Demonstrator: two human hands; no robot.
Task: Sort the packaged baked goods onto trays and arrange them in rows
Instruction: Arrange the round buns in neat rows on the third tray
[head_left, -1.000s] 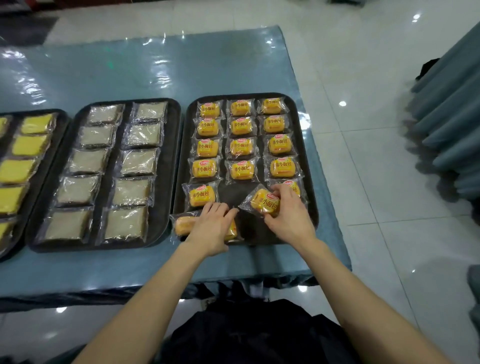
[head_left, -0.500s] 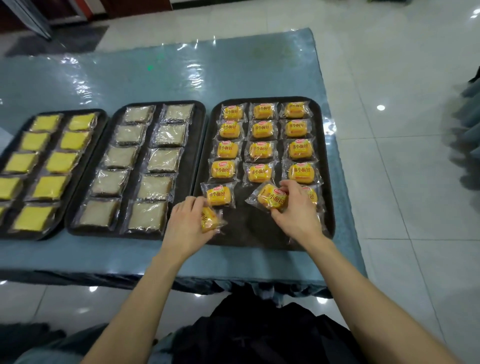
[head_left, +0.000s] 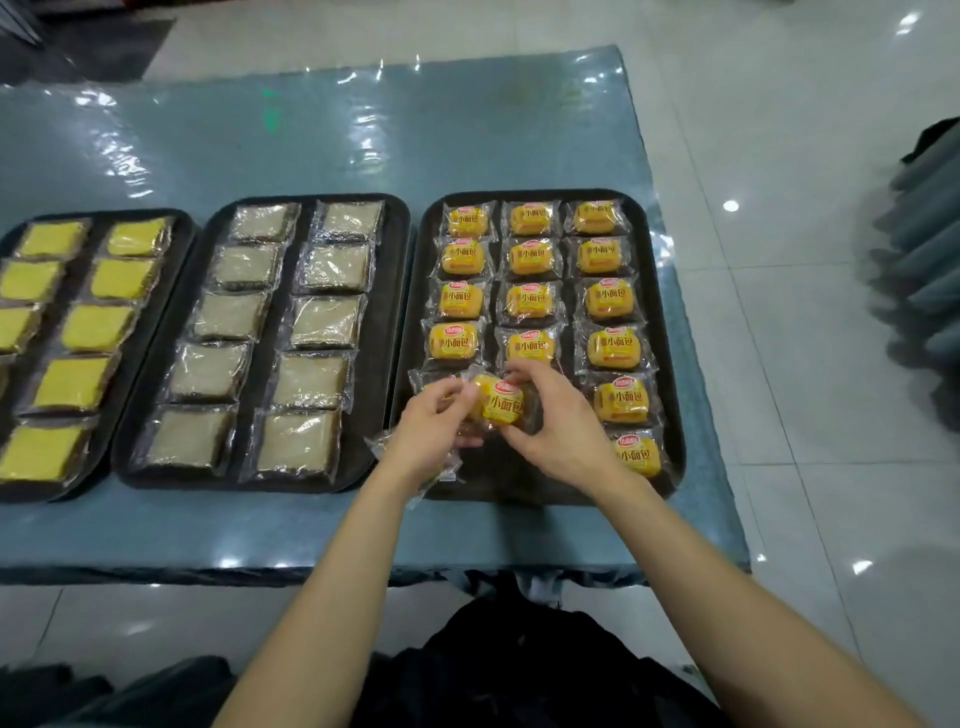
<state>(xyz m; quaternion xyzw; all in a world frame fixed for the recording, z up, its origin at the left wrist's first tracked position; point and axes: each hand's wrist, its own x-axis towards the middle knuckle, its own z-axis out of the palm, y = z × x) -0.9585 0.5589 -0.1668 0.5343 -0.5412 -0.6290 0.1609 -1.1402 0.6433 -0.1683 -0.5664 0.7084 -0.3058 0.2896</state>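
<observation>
Your left hand (head_left: 434, 423) and right hand (head_left: 558, 415) are both pinched on one small wrapped bun (head_left: 501, 402) just above the right tray (head_left: 667, 312)'s near middle; it looks light, squashy, slippery-wrapped, so hold its sides lightly, not the crinkly film ends.

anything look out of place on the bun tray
One packet under the left hand overhangs the near-left rim of the right tray. The small bun packet between both hands sits tilted, out of line with the neat rows.
</observation>
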